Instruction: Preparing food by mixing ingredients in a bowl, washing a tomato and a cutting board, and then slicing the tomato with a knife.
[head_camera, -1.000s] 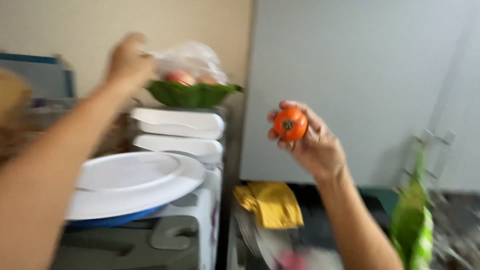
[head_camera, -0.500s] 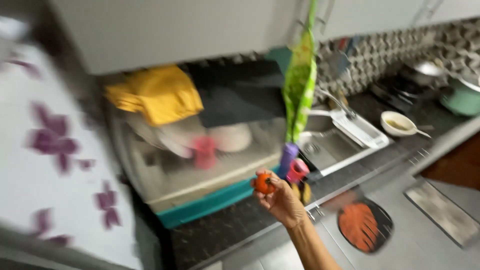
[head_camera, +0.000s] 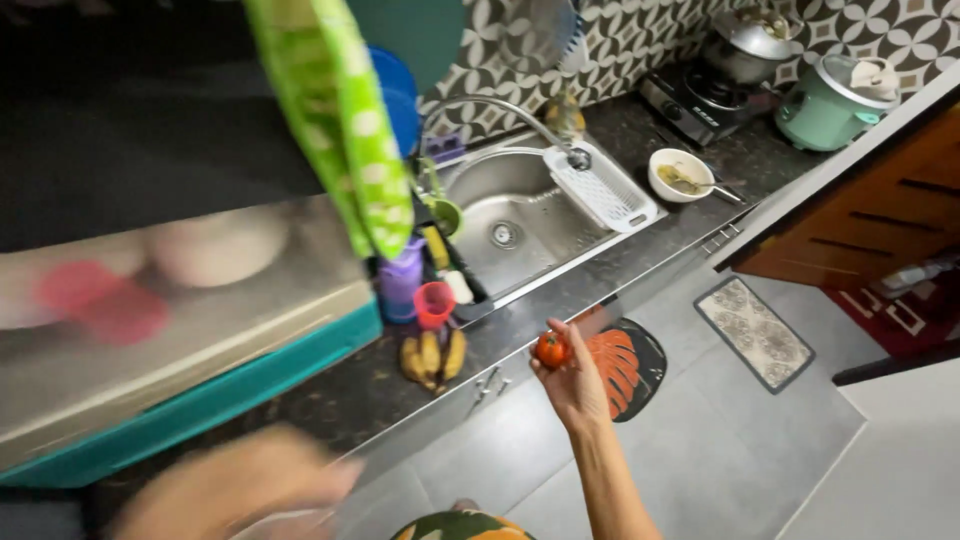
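Resting in the fingertips of the right hand (head_camera: 572, 378), a small round tomato (head_camera: 550, 349) is held out over the grey tiled floor, just in front of the sink (head_camera: 520, 215). The fingers are closed around the tomato from below and behind, so its smooth, glossy red-orange skin is left showing on top; a grip of this kind seems suited to carrying the fruit without bruising it. The left hand (head_camera: 235, 488) is seen only as a blur at the lower edge, well to the left of the sink, and whether it is apart or together cannot be told.

The sink is a brushed steel basin set into a dark speckled tabletop (head_camera: 560, 295), with a curved steel tap arched over it and a white slotted tray (head_camera: 603, 187) laid across its right rim, probably so that water can drain back into the basin. Just left of the sink, a purple cup (head_camera: 400, 283) and a small red cup (head_camera: 434, 303) are stood at the tabletop's edge, and a bunch of spotted yellow bananas (head_camera: 432, 357) is laid in front of them. A white bowl (head_camera: 681, 173) with a spoon is placed right of the sink. On the floor below it, an orange leaf-patterned mat (head_camera: 625, 362) is spread.
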